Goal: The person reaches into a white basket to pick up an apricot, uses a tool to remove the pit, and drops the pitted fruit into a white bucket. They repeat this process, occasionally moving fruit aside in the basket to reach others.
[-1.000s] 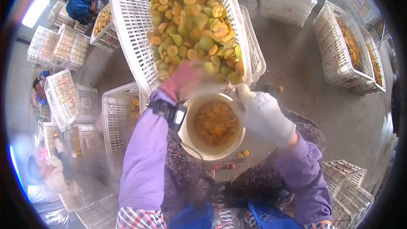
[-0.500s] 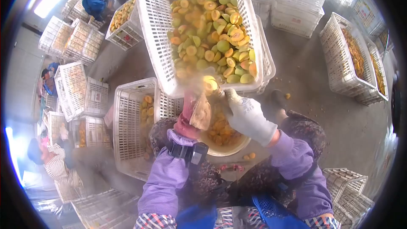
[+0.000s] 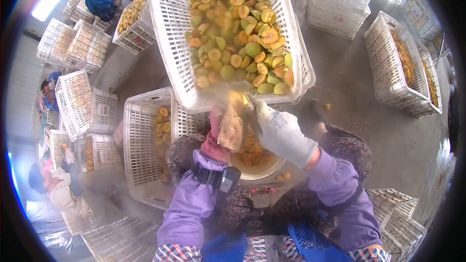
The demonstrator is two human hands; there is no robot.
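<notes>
My left hand [image 3: 224,128], in a pinkish-red glove with a tan patch, is closed on a yellow-orange apricot piece [image 3: 238,99]. My right hand [image 3: 281,131], in a white glove, is closed right beside it, fingertips meeting the left hand's. A small dark thing seems to be in its grip, too blurred to name. Just beyond both hands, a white slatted crate [image 3: 167,34] is tilted toward me, full of green and orange apricot halves [image 3: 252,48]. Below the hands stands a pale round tub [image 3: 264,171] with orange apricot pieces [image 3: 252,151] inside, partly hidden by the gloves.
At my left is another white crate [image 3: 145,155] with some apricot halves. Crates of fruit [image 3: 405,60] stand at the right, and stacked crates [image 3: 340,5] at the back. Co-workers sit at the left, one in blue [image 3: 102,1], one in stripes [image 3: 68,191]. Loose pieces lie on the floor.
Both hands stay close together under the crate's near edge. The apricot piece, facing up before, is now lower and more covered by the fingers. The view has shifted slightly.
</notes>
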